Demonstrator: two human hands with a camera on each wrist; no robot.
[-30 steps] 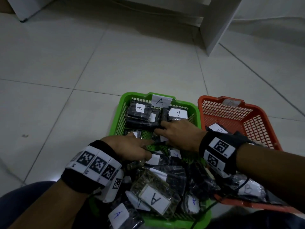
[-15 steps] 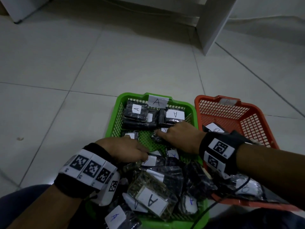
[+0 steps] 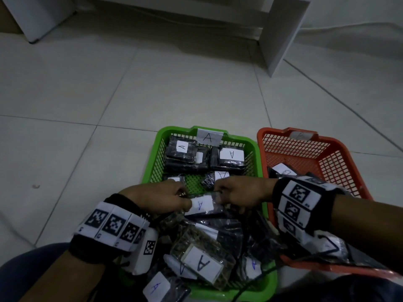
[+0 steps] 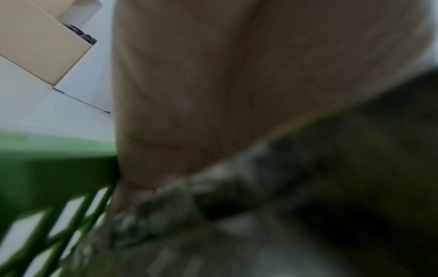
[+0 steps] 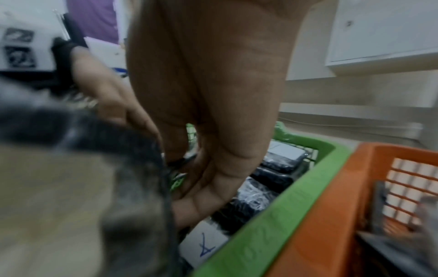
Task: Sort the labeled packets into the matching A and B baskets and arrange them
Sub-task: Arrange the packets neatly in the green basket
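Head view is showing me both hands working inside the green plastic mesh basket [image 3: 152, 168] marked A, which is sitting on the tiled floor just left of the orange plastic mesh basket [image 3: 340, 158]. My left hand [image 3: 157, 198] and my right hand [image 3: 238, 194] are both pinching the dark crinkly plastic packet with a white paper label reading A [image 3: 201, 205], one at each short end, so the packet's long axis is running left to right between the two hands, label facing up. It is hovering over the loose heap of packets at the near end of the green basket. At the far end, stacked dark packets with white A labels [image 3: 231, 159] are sitting in a neat row, with a patch of bare green mesh just beyond my knuckles. I am judging that the packet belongs there, directly ahead of both hands, which look about equally near to it. The left wrist view is blurring too much to add anything.
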